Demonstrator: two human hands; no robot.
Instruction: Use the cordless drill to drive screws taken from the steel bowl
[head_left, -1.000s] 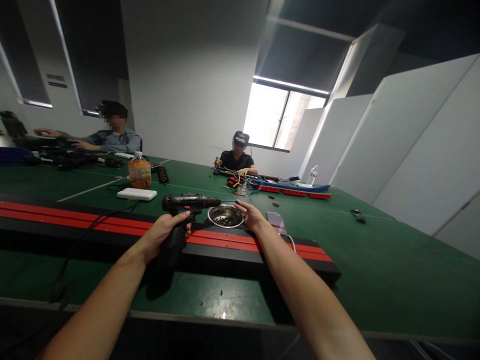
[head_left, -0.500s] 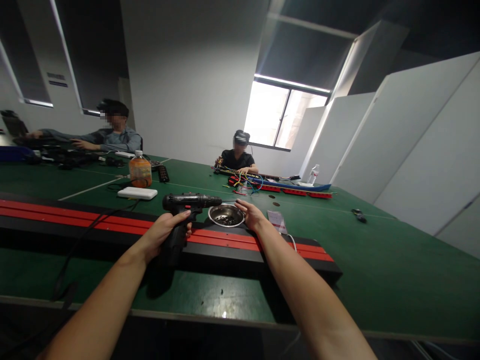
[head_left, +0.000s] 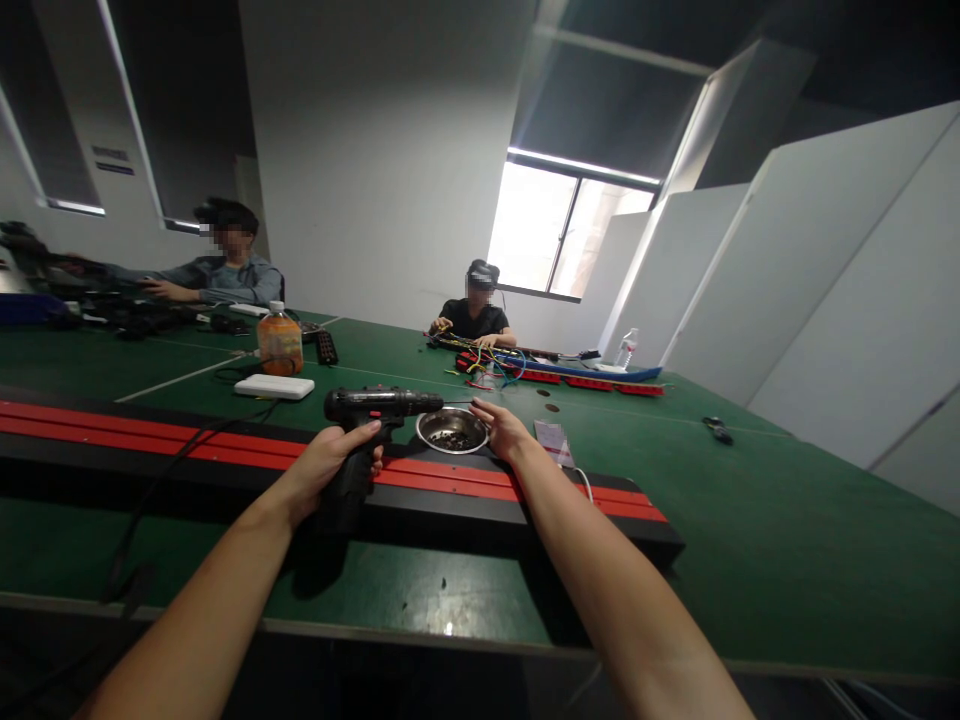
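Note:
My left hand is wrapped round the grip of a black cordless drill, which lies level with its long thin bit pointing right. At the tip of the bit, the fingers of my right hand are pinched together; whatever small piece they hold is too small to make out. Just below the bit, a round metal bowl contains several small dark screws. Under both hands a long black and red bar lies across the table, and the bowl stands at its far edge.
On the green table are an orange drink bottle, a white power bank, a paper slip and a small dark object. Across the table, one person handles coloured wires; another sits at the left.
My hands, the drill and the bowl stay as they were. Across the table, the co-worker's hand has lowered slightly, and the person at the left has moved an arm.

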